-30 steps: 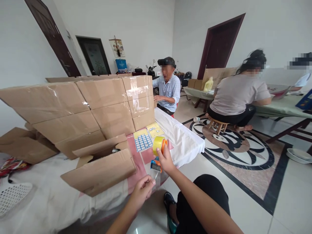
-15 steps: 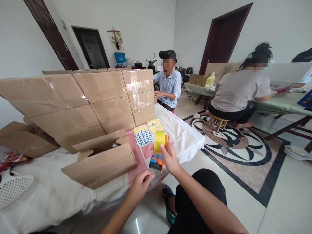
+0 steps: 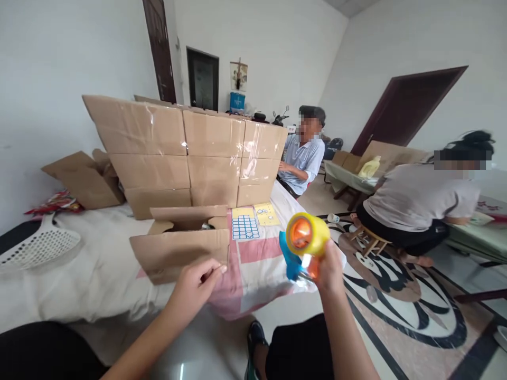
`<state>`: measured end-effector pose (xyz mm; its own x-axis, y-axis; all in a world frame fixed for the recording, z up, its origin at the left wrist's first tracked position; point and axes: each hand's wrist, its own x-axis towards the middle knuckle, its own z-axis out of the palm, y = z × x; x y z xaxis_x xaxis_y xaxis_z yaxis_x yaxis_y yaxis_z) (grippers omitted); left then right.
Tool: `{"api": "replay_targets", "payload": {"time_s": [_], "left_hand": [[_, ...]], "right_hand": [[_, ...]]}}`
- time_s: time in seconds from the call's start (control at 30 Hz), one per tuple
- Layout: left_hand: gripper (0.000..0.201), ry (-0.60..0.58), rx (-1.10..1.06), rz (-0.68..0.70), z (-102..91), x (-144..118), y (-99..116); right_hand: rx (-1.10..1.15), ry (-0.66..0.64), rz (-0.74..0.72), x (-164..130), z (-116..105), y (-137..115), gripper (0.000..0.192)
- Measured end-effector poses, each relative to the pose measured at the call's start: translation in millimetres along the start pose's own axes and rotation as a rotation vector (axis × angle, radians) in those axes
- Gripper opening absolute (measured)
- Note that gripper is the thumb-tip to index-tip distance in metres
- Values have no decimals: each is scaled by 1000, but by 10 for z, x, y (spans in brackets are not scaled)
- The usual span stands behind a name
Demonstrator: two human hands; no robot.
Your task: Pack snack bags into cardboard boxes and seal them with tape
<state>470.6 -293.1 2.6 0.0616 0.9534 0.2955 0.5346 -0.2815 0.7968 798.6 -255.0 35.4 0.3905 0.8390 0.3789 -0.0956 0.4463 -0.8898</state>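
Note:
My right hand (image 3: 331, 266) is closed around a tape dispenser (image 3: 291, 261), blue and orange, with a thick yellow roll of tape (image 3: 322, 235) on it. It is held up over the table's right edge, its lower part smeared by motion. My left hand (image 3: 203, 277) has thumb and fingers pressed together at the near right corner of a small cardboard box (image 3: 182, 256). Whatever lies between those fingertips, if anything, is hidden. The box's flaps stand up, and only a sliver of its contents shows. Right of it lie a blue-gridded sheet (image 3: 245, 228) and a yellow sheet (image 3: 268, 215).
Taped cardboard boxes (image 3: 214, 137) form a wall behind the small box. A white perforated basket (image 3: 51, 240) and another open carton (image 3: 89, 182) stand left. One person (image 3: 304, 153) sits beyond the boxes, another (image 3: 423, 198) on a stool at right.
The tape dispenser has swung right and turned so the roll's open side shows. My left hand has come to the small box's corner. The whole view has shifted.

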Motion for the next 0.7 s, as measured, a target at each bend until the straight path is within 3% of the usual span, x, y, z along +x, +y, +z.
{"api": "replay_targets", "payload": {"time_s": [0.17,0.37,0.47,0.57,0.63,0.7], "left_hand": [[44,26,-175,-108,-100,9,152],[46,67,-253,-117,-318,-5,-8],[46,86,-268,-117,-404,-25,-70],[46,87,-266,-114,-485,-42,-114],[47,91,-260,-111,-524,-48,-136],[46,85,-244,-106,-532,-56,-149]], "right_hand": [[-58,-255,200,103,553,699,50],[-168,-254,179,85,826,1146,58],[-380,-150,153,117,785,1167,60],[-514,-23,122,142,678,1016,61],[-611,56,-12,91,649,838,60],[-670,-34,-209,-53,704,637,47]]}}
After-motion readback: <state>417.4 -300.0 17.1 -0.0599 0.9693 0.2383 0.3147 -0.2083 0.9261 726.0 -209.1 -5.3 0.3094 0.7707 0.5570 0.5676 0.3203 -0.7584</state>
